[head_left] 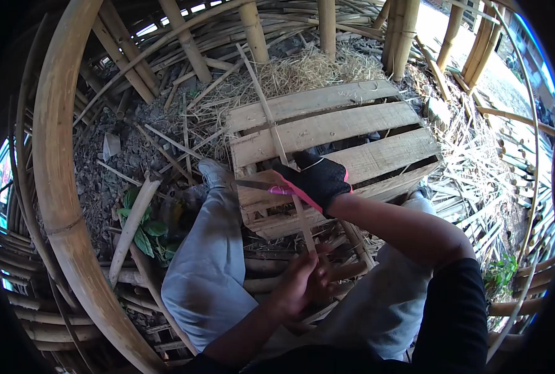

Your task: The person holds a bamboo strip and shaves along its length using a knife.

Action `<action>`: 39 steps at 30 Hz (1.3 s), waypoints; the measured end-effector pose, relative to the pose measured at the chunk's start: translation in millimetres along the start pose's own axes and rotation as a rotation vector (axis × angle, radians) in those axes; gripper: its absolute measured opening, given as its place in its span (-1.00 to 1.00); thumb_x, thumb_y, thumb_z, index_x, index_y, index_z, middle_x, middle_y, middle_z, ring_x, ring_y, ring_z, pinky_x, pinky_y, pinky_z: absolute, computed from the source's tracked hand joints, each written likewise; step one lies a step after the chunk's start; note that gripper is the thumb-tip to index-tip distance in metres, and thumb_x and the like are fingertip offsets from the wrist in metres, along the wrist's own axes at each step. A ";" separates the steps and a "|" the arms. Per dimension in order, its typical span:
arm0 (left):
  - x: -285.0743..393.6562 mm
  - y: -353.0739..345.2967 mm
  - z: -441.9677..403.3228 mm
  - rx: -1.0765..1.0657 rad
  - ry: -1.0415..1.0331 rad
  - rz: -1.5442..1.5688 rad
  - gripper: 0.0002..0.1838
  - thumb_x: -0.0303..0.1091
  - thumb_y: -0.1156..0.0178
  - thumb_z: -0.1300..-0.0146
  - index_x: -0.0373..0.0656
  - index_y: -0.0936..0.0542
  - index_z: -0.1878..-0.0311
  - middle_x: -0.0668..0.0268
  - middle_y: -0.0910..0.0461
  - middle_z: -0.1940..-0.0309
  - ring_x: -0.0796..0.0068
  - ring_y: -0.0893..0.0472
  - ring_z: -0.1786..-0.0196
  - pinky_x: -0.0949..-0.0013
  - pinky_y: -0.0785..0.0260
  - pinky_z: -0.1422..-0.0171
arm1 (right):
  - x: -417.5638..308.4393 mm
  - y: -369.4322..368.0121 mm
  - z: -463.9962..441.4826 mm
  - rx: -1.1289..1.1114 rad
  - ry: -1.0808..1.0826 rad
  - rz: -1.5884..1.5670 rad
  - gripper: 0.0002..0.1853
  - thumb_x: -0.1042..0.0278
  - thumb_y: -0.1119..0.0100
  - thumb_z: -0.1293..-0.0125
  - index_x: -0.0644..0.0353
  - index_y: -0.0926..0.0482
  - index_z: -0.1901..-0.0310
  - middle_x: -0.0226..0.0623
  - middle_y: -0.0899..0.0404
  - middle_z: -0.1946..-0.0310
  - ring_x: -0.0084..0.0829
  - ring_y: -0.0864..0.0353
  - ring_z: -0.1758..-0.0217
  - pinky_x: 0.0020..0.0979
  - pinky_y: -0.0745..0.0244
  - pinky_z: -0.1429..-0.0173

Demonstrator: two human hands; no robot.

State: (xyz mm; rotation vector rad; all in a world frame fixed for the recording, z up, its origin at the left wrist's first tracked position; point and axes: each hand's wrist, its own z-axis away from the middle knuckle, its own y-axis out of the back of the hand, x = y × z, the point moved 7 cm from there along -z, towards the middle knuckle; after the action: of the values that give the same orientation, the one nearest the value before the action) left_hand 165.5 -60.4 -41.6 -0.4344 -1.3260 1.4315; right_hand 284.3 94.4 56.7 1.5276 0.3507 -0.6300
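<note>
A long, thin bamboo strip [263, 103] runs from the upper middle down between my legs, crossing the slatted wooden crate [352, 124]. My left hand [302, 280], bare, has its fingers closed round the strip's lower end. Higher up, my right hand [318, 181] wears a black and pink glove and is closed on a knife [252, 184] with a pink handle. The knife's blade points left, beside the strip at the crate's near left part. Whether the blade touches the strip cannot be made out.
A thick curved bamboo pole [56, 156] stands at the left. Upright bamboo posts [327, 28] line the back, with straw [308, 71] before them. A cut bamboo piece [134, 224] and green leaves [146, 234] lie left of my legs. Pale bamboo shavings [471, 181] cover the right side.
</note>
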 end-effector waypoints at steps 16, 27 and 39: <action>55.3 35.2 43.3 0.156 -0.059 -0.111 -0.67 -0.10 0.07 -0.52 -0.12 -0.44 -0.11 0.48 -0.20 0.54 0.67 -0.19 0.60 0.53 -0.07 0.61 | -27.8 -30.1 14.5 -0.258 0.543 0.490 -0.64 -0.02 -0.01 -0.37 0.12 -0.56 0.13 -0.15 -0.67 0.23 -0.11 -0.69 0.16 -0.10 -0.55 0.10; 70.1 45.8 48.8 0.092 -0.092 0.098 -0.76 -0.15 0.00 -0.50 -0.07 -0.46 -0.04 0.48 -0.23 0.53 0.73 -0.13 0.62 0.62 0.08 0.67 | -0.3 4.5 15.1 -0.238 0.202 0.511 -0.54 -0.17 -0.06 -0.30 0.12 -0.63 0.20 -0.12 -0.68 0.21 -0.07 -0.67 0.07 -0.12 -0.53 -0.01; 69.5 41.8 47.3 0.040 -0.086 0.030 -0.70 -0.09 0.04 -0.52 -0.07 -0.43 -0.11 0.47 -0.27 0.50 0.72 -0.18 0.60 0.60 0.01 0.62 | -7.1 -17.6 12.2 -0.009 0.311 0.423 -0.67 0.00 -0.16 -0.23 0.12 -0.61 0.21 -0.08 -0.64 0.24 -0.06 -0.67 0.20 -0.13 -0.56 0.10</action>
State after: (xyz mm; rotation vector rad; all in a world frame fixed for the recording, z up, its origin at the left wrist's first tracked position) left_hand 83.6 -14.7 -36.6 -0.3712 -1.3616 1.5136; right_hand 266.3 84.7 47.1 1.6292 0.2517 -0.0579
